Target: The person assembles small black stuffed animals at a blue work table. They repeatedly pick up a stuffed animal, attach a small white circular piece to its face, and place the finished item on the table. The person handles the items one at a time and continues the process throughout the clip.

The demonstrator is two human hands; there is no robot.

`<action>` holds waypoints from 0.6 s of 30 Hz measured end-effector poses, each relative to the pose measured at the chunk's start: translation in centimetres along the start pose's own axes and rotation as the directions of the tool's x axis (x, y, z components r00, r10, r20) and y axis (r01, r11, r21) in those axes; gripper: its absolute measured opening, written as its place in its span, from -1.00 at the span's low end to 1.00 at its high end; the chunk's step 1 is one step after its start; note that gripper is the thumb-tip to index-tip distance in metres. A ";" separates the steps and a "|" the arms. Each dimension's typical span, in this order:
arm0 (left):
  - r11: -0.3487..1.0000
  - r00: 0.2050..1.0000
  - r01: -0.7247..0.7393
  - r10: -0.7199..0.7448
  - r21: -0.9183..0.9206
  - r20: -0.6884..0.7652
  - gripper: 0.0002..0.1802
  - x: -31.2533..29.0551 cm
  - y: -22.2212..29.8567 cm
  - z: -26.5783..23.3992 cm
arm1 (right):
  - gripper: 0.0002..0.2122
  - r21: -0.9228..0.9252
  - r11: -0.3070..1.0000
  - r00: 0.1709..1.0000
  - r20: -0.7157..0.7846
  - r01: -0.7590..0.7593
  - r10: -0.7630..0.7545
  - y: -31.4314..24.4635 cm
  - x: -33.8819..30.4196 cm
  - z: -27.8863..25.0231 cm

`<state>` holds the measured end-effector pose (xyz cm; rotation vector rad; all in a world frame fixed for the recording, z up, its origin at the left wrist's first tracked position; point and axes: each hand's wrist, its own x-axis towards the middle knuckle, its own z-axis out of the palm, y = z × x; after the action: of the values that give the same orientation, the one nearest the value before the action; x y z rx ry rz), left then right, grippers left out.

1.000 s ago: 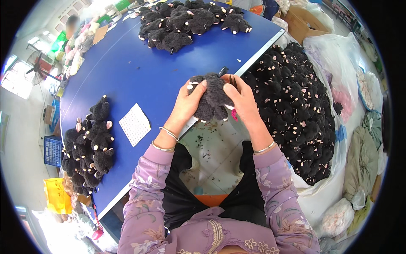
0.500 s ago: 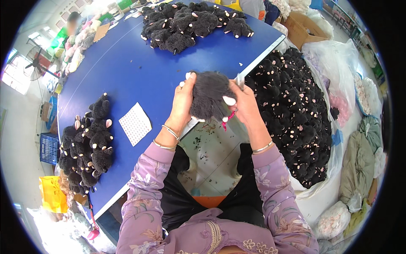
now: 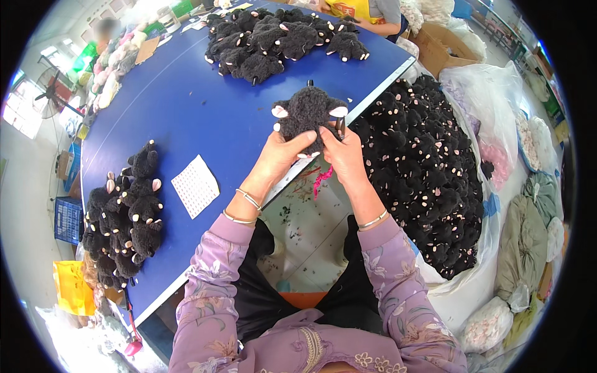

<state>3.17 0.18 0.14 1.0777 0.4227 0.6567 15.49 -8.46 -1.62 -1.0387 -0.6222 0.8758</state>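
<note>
A small black plush toy (image 3: 309,109) with pale pink ears is held upright over the table's edge. My left hand (image 3: 277,154) is closed on its lower left side, thumb across the front. My right hand (image 3: 346,158) grips its lower right side. A slim dark tool (image 3: 340,126) sticks up beside the right fingers; its kind is hard to make out. Below that hand dangles a bright pink cord (image 3: 322,181). A black loop or tab stands on top of the toy's head.
Black plush toys (image 3: 264,40) lie piled at the blue table's (image 3: 149,99) far side, with another group (image 3: 127,217) at left. A white sheet of small marks (image 3: 195,187) lies between. A big bag of black plush pieces (image 3: 423,180) stands at right. Another person's arm (image 3: 379,28) shows beyond.
The plush toy has been turned upright, its head and both ears now showing. Both hands have shifted their hold to its lower part. Another person's arm has come into view at the far side.
</note>
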 end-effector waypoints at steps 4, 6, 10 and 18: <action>0.994 0.993 -0.006 0.018 0.111 -0.112 -0.82 -0.3 0.3 0.1 | -0.82 0.071 0.997 0.994 -0.102 -0.037 0.045 -1.3 -0.2 0.3; 0.990 0.995 0.016 -0.002 0.137 -0.102 -0.88 -0.1 0.1 -0.4 | -0.78 0.118 0.992 0.985 -0.154 -0.053 0.071 -1.4 0.3 -0.7; 0.996 0.994 0.070 -0.065 0.055 -0.083 -0.86 0.2 0.3 -0.9 | -0.76 0.223 0.971 0.954 -0.299 0.083 -0.013 -1.7 1.6 -3.3; 0.984 0.986 0.116 -0.098 0.136 -0.136 -0.82 -0.2 0.7 -0.1 | -0.67 -0.182 0.983 0.999 0.029 0.024 -0.019 -2.4 0.2 -3.1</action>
<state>2.78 0.38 0.71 1.1436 0.6432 0.6089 18.76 -10.33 -0.62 -1.1840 -0.7456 0.8262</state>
